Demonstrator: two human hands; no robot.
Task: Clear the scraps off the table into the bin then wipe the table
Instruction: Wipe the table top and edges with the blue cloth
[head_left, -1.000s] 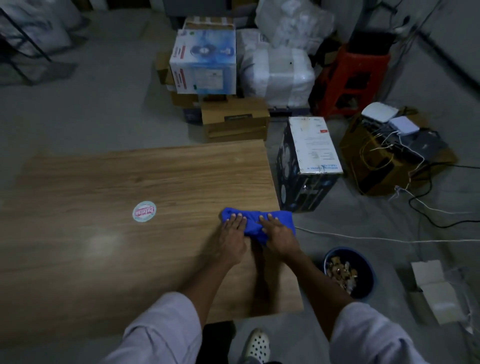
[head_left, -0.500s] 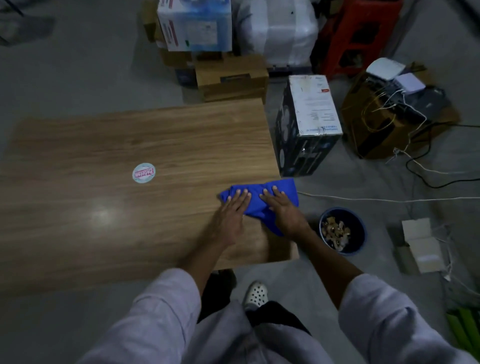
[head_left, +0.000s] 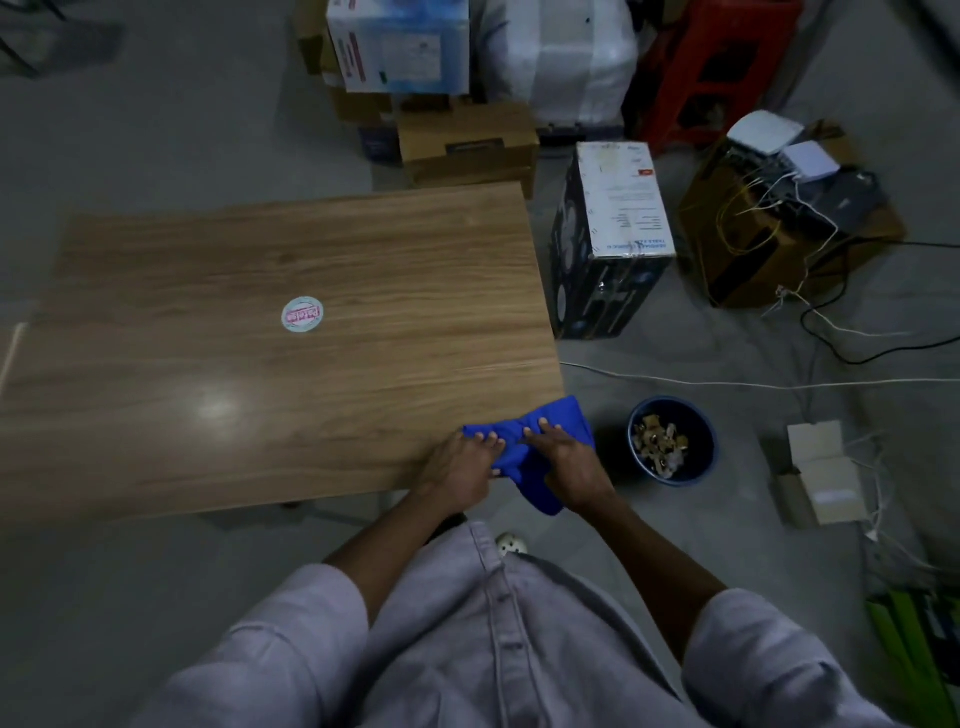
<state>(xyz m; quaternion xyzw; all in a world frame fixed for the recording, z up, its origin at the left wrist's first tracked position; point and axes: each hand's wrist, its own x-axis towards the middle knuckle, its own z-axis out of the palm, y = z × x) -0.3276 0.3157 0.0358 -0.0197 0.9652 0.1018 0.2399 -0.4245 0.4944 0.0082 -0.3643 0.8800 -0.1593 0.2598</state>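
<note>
A blue cloth (head_left: 556, 422) lies at the near right corner of the wooden table (head_left: 260, 374), and part of it hangs over the edge. My left hand (head_left: 460, 465) and my right hand (head_left: 569, 462) both press on the cloth with fingers extended, side by side. On the floor just right of that corner stands a dark blue bin (head_left: 698, 462) that holds brownish scraps (head_left: 660, 441). A round white and pink sticker (head_left: 302, 314) sits on the tabletop near its middle.
A dark printed box (head_left: 608, 244) stands upright by the table's right side. Cardboard boxes (head_left: 467, 140), a red stool (head_left: 711, 67) and a carton with devices and wires (head_left: 779, 208) crowd the far floor. A white cable (head_left: 727, 383) runs across the floor beyond the bin.
Both hands have drawn the cloth toward me along the table's right edge, from mid-table to the near corner, where it now hangs off. My view has risen and tilted down.
</note>
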